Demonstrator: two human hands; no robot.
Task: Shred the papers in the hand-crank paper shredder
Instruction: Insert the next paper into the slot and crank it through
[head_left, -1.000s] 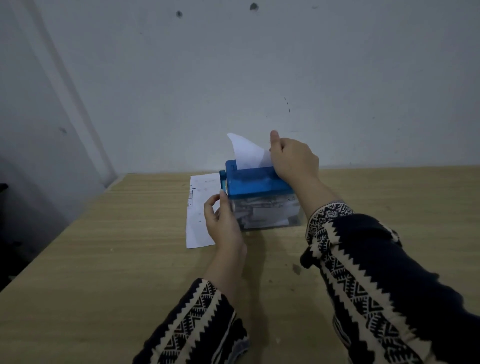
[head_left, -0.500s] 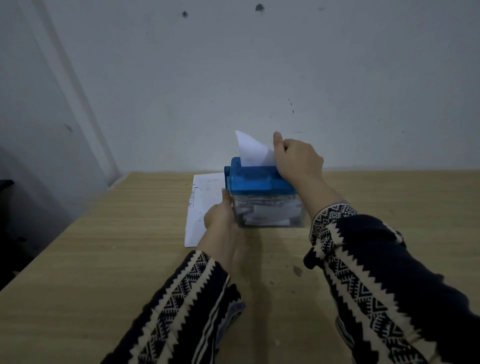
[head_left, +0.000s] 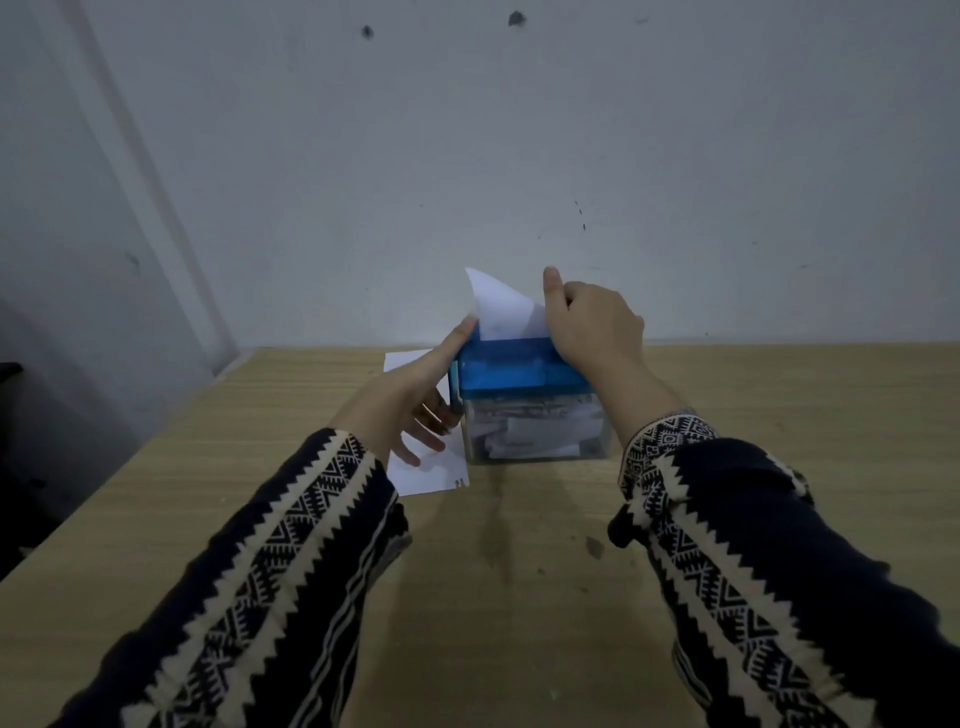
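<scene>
Now | shredder (head_left: 519, 374): blue top, clear bin of shreds (head_left: 535, 431), on counter (head_left: 519, 597) near the wall | sheet (head_left: 501, 306): upright in its top slot | left hand (head_left: 410, 395): fingers straight and apart, index tip touching shredder's top-left corner, above flat paper (head_left: 436, 473) | right hand (head_left: 592, 322): curled at sheet's right edge, index raised; cannot tell if it pinches

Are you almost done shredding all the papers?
Not yet. Some shreds already lie in the clear bin. One sheet sticks up from the shredder slot, held by the right hand; the left hand touches the crank side. Another paper waits on the table.
</scene>
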